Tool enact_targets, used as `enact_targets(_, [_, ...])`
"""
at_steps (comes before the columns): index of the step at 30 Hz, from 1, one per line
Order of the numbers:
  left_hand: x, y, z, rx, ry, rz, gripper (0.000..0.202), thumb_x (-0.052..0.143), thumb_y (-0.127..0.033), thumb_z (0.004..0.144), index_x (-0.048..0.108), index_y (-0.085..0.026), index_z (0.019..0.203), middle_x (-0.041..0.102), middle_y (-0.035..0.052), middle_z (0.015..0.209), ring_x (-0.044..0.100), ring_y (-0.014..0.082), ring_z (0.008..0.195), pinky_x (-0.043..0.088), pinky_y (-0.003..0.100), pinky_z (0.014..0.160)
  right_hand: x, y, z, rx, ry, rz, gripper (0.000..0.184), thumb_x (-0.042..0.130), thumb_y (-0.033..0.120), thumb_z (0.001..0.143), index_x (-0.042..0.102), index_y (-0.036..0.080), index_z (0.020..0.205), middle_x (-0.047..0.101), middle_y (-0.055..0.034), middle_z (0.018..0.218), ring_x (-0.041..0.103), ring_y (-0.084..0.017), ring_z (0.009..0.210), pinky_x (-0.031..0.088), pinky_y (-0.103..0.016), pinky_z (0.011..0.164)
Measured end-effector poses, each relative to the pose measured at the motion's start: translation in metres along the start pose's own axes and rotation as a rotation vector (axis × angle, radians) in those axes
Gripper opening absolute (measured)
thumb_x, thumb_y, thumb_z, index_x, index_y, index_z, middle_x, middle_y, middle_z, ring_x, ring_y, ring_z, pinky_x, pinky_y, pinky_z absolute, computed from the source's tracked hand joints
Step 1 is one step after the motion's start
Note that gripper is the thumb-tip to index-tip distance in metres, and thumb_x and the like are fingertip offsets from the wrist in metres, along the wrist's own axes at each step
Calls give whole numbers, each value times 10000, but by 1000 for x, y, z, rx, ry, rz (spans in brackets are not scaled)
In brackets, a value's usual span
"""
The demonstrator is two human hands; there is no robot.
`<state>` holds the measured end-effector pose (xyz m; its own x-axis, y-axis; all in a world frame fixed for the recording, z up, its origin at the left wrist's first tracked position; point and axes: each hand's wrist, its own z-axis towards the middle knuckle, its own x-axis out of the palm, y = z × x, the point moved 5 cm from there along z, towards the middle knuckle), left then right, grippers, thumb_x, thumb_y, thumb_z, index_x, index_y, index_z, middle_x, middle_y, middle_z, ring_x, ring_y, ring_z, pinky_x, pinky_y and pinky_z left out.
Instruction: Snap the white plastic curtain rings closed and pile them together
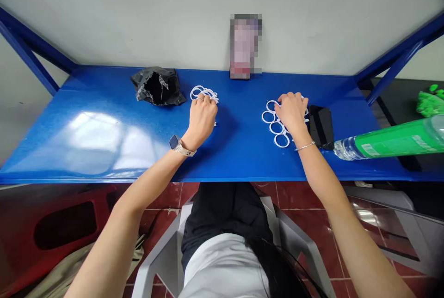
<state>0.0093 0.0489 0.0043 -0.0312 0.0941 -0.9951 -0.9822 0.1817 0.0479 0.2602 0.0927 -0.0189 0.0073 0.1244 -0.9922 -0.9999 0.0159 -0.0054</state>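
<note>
My left hand (203,115) is closed with its fingers curled down on a small pile of white plastic rings (197,90). A bit of white shows below its edge too; the fingertips are hidden under the hand. My right hand (292,111) bends its fingers over a wider group of white plastic rings (276,127), joined or overlapping, flat on the blue table. Its thumb side lies against the rings, and its grip is partly hidden. Just right of it lies a flat black object (321,127), maybe a phone.
A crumpled black plastic bag (159,86) gapes at the back left. A blurred-out phone-like object (245,46) leans on the wall. The green-labelled bottle (391,140) lies or leans at the right. Blue frame bars (391,74) rise at both ends of the blue table (239,155).
</note>
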Motion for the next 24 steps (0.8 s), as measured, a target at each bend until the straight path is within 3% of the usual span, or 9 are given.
enact_targets(5, [2,2,0,-43,-7,36,378,284,24,919,642,-77,992,651,201,1108,585,322,1152,455,369,870,1,-1,2,-12,-12,-16,293,391,179,958,654,76,1034,663,-219,1093,517,-381,1144,350,-528,919])
enact_targets(8, [1,1,0,-21,-77,-14,320,318,-98,984,634,-88,1030,637,203,1137,567,327,1167,454,385,888,-9,6,2,-68,-85,69,308,361,207,982,633,100,1082,663,-201,1081,550,-342,1072,388,-479,896])
enact_targets(13, [-4,-10,-5,148,-299,-311,276,446,-290,1006,629,-127,1133,624,176,1164,575,304,1129,465,422,931,-21,39,-15,-378,-150,333,277,399,287,1014,646,177,1077,662,-135,1075,608,-257,925,464,-365,788])
enact_targets(16, [-1,-19,-10,277,-320,-566,305,536,-341,978,622,-141,1191,636,150,1158,591,264,1091,486,400,933,-21,64,-36,-595,-136,454,245,443,316,1017,662,217,1061,657,-97,1071,628,-217,894,474,-321,737])
enact_targets(18, [2,-23,-10,313,-223,-730,306,540,-381,976,654,-142,1130,674,115,1056,617,219,959,499,342,843,-20,77,-49,-704,-118,508,226,450,281,1013,668,230,1041,657,-81,1047,626,-196,873,468,-298,695])
enact_targets(20, [6,-26,-9,331,-55,-890,360,512,-449,981,690,-137,974,694,67,871,606,168,775,470,279,724,-21,83,-56,-755,-108,604,204,461,243,1002,662,231,1033,657,-74,1036,623,-182,859,473,-288,693])
enact_targets(24, [7,-27,-8,314,218,-1228,502,564,-592,910,661,-126,750,662,30,678,552,117,617,401,238,624,-26,82,-57,-699,-53,865,104,550,270,961,636,227,1000,664,-58,992,604,-159,773,480,-286,674])
